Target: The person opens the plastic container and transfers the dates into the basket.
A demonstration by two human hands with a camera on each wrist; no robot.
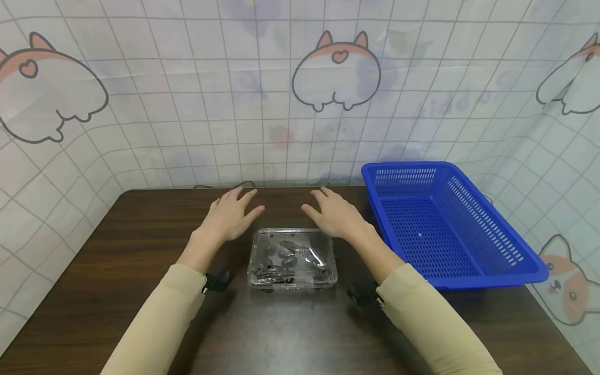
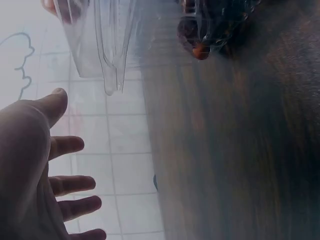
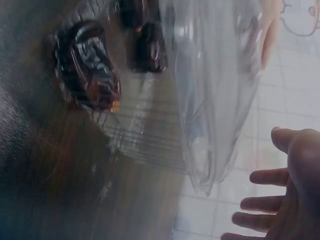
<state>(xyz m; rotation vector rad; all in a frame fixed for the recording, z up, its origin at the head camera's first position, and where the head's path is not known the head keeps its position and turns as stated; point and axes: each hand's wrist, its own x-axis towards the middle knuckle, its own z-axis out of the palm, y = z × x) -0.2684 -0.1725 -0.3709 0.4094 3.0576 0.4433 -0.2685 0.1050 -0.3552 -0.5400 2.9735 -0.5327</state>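
A clear plastic clamshell box point(image 1: 292, 276) with its lid down lies on the table between my two hands. Inside it are several dark, wrinkled fruits that look like dates point(image 3: 90, 70), bunched toward the near side. My left hand point(image 1: 229, 214) hovers beyond the box's far left corner, fingers spread and holding nothing. Over the far right corner, my right hand point(image 1: 335, 214) mirrors it, fingers extended, also holding nothing. In the left wrist view the box's seam point(image 2: 111, 60) shows beyond the left thumb. Both palms face inward.
To the right stands a blue plastic basket point(image 1: 382, 213) with slotted sides. The dark wooden table point(image 1: 117, 271) meets a tile-patterned wall covering point(image 1: 211, 130) at its back edge. A thin dark cable point(image 1: 244, 183) shows there, behind the left hand.
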